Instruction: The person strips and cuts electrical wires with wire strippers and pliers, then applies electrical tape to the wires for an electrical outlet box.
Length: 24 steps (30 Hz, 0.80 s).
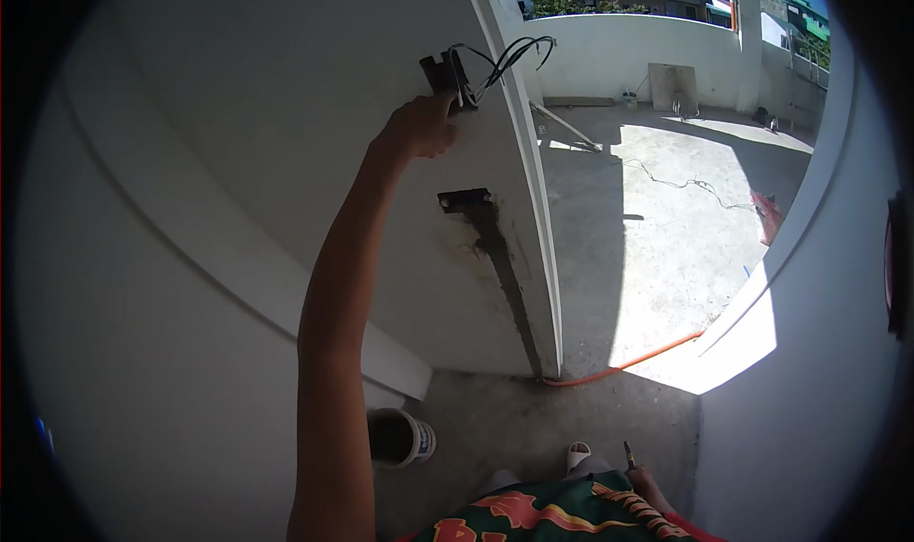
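Note:
My left hand (417, 128) is raised to a dark electrical box recess (440, 74) in the wall. Its index finger reaches to the lower edge of the recess, with the thumb apart and nothing visible in the grip. Black and white wires (505, 64) stick out of the recess and curl to the right. Low by my side, my right hand (647, 485) is closed on a slim hand tool (629, 455), dark with a yellowish part; its exact kind is too small to make out.
Below is a second cut-out (465, 200), with a dark channel (509, 280) running to the floor. An orange conduit (619, 369) crosses the doorway floor. A bucket (425, 441) stands beside the wall. Outside lie a board (673, 85) and a loose cable (690, 182).

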Each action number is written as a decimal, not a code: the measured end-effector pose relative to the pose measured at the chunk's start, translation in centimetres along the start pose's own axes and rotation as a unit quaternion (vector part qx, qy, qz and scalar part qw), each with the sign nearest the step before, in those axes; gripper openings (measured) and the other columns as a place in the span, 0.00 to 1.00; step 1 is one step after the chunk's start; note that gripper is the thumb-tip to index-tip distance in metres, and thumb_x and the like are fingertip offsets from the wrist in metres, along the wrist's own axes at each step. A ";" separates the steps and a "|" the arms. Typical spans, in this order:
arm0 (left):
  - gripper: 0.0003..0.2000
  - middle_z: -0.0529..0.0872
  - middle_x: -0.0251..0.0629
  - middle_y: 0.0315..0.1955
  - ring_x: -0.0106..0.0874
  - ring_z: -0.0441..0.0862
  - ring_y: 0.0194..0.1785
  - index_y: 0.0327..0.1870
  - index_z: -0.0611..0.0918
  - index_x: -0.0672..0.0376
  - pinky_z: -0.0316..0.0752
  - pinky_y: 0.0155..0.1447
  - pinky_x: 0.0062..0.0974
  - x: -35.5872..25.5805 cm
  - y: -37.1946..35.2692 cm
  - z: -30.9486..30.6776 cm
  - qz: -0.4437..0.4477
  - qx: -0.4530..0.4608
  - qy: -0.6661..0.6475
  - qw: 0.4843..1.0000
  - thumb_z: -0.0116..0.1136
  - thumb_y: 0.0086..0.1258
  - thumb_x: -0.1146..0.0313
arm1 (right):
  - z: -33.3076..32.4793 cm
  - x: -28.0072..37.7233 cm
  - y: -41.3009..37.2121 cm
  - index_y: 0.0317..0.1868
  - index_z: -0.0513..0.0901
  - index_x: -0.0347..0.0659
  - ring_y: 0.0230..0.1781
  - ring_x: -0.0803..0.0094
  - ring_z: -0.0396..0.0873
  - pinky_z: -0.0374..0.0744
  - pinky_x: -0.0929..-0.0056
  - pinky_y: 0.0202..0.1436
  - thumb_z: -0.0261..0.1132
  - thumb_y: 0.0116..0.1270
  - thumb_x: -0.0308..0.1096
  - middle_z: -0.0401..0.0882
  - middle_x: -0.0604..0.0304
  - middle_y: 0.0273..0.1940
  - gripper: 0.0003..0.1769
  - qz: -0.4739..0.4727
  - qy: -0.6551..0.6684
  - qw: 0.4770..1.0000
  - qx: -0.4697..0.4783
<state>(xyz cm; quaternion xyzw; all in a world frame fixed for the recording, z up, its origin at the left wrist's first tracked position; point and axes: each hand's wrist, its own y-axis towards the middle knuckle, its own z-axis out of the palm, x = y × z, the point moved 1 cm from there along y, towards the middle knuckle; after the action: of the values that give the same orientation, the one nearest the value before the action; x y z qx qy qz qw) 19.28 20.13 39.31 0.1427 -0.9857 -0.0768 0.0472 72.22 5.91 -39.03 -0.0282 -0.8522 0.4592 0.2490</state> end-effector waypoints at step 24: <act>0.25 0.84 0.43 0.21 0.33 0.85 0.25 0.55 0.73 0.71 0.80 0.38 0.31 0.8 0.2 -1.7 0.114 -0.049 0.087 0.989 0.58 0.55 0.70 | -1.8 1.6 -0.9 0.35 0.81 0.28 0.23 0.60 0.82 0.80 0.61 0.24 0.59 0.58 0.31 0.82 0.48 0.26 0.12 0.028 0.113 0.993 -0.008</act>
<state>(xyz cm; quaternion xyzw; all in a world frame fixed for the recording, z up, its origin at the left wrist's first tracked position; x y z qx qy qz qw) 18.65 19.88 41.09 0.0331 -0.9828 -0.1062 0.1476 71.80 7.25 -36.86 -0.1057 -0.8213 0.4529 0.3305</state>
